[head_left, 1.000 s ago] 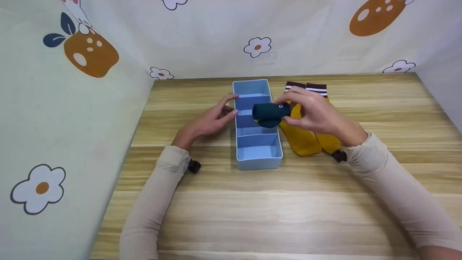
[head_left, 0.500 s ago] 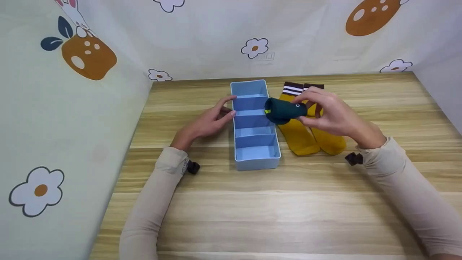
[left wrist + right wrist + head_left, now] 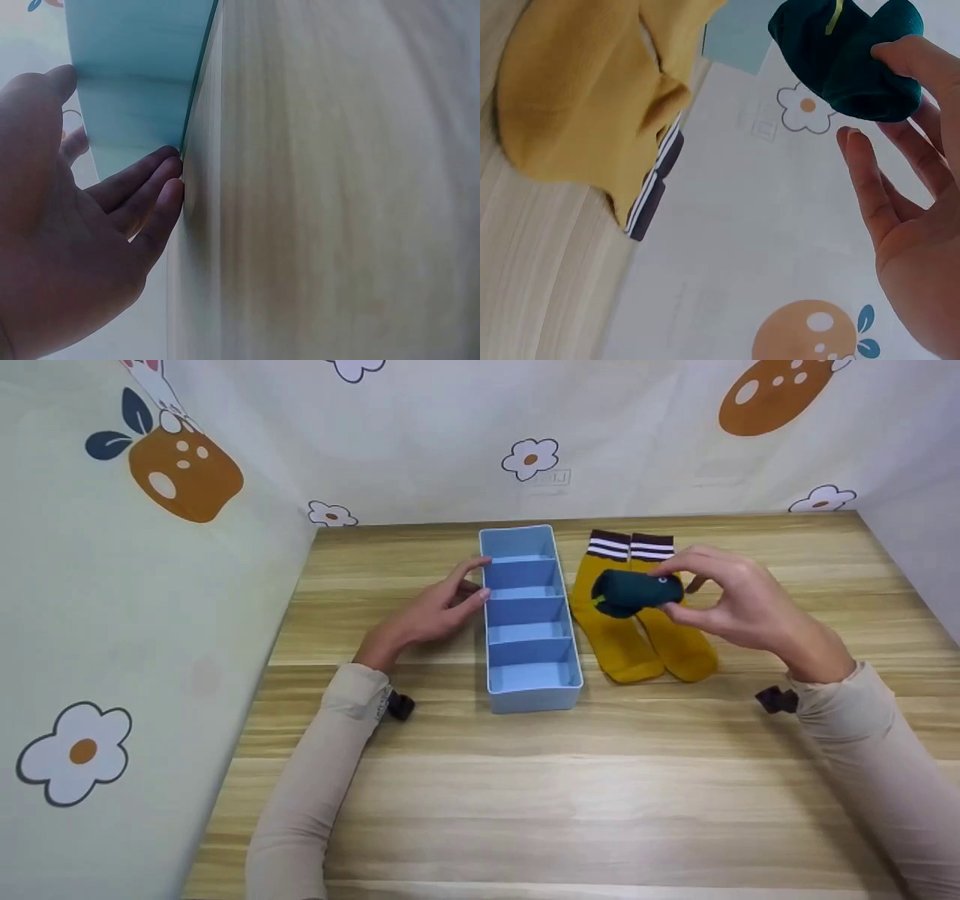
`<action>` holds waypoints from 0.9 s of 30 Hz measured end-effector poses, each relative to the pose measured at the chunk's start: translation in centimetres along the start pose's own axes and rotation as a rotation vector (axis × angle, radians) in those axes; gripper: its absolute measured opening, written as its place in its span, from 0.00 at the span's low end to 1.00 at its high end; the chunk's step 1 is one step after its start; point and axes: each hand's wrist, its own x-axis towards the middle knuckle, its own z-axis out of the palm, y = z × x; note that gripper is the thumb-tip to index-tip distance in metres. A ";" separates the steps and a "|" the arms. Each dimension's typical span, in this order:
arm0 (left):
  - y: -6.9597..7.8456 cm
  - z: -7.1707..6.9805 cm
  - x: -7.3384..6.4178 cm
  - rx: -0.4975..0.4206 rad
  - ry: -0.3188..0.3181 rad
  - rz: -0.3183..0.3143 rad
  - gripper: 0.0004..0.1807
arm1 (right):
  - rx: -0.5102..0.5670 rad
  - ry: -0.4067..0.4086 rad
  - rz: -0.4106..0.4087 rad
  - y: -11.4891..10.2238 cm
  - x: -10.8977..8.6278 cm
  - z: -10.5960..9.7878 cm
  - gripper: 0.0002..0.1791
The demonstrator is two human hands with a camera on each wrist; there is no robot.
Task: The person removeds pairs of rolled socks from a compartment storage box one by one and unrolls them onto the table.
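1. We count one rolled dark-green sock bundle [image 3: 636, 591], right of the frame's centre; the right hand [image 3: 742, 601] pinches its right end between thumb and fingers.
2. Its long axis runs nearly left to right in the head view, the loosely folded end with the yellow-green patch pointing left and a small white ring mark near the pinched end.
3. We see two mustard-yellow socks [image 3: 619, 649] lying side by side behind the bundle, striped cuffs toward the top of the frame, toes toward the bottom; the bundle hides part of their middles.
4. One light-blue organizer box [image 3: 534, 702], four compartments long, stands at centre on the wooden surface [image 3: 525, 810], its length running top to bottom.
5. The left hand [image 3: 439, 607] rests loosely against the box's left side, fingers relaxed and grasping nothing.
6. Behind, we see a fruit-and-flower patterned backdrop [image 3: 420, 442].
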 end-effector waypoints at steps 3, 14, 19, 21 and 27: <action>-0.1 0.0 0.1 -0.015 -0.004 0.005 0.36 | 0.029 0.002 0.016 0.4 -0.4 -0.2 0.26; 0.0 0.0 0.2 0.002 -0.002 -0.004 0.36 | 0.075 -0.014 0.103 2.4 -2.5 -0.9 0.24; 0.1 0.1 0.2 0.008 0.005 -0.001 0.36 | 0.049 -0.004 0.178 3.3 -3.7 -1.6 0.23; 0.1 0.1 0.2 0.013 0.008 -0.003 0.37 | 0.045 0.004 0.199 3.8 -4.2 -1.9 0.22; 0.0 0.1 0.1 0.011 0.007 -0.005 0.36 | 0.049 0.012 0.262 5.6 -5.5 -2.8 0.21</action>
